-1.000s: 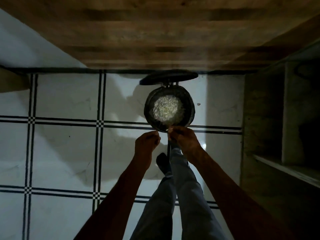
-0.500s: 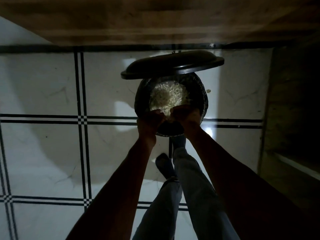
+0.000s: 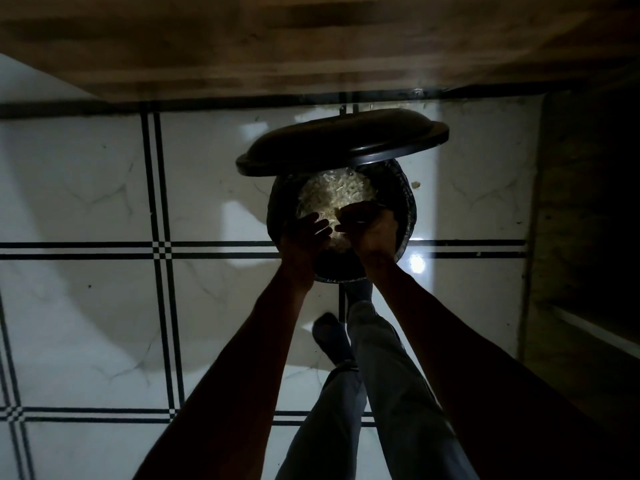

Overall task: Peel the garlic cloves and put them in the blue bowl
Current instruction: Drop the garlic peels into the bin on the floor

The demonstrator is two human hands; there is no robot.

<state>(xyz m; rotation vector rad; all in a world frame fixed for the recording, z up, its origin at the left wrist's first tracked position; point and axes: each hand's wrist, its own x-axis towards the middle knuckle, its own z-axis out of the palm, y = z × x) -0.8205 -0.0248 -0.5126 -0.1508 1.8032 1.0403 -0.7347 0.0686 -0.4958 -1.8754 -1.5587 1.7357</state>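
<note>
I look down into a black pedal bin (image 3: 406,216) on the floor with its lid (image 3: 343,143) tipped up. Pale garlic peels (image 3: 334,192) fill the inside. Both my hands hang over the near side of the opening. My left hand (image 3: 304,233) has straight, spread fingers and holds nothing. My right hand (image 3: 370,226) is curled, and a pale scrap of garlic peel (image 3: 336,213) shows at its fingertips. No blue bowl and no garlic cloves are in view.
The floor (image 3: 104,188) is white tile with black lines. A wooden counter edge (image 3: 277,46) runs across the top, and dark shelving (image 3: 588,237) stands on the right. My legs (image 3: 381,393) and a foot on the pedal are below the bin. A pale crumb (image 3: 415,184) lies beside the bin.
The view has closed in on the bin and the lid has tipped further up. Both hands have moved from the near rim to over the peels, and my left hand's fingers have straightened.
</note>
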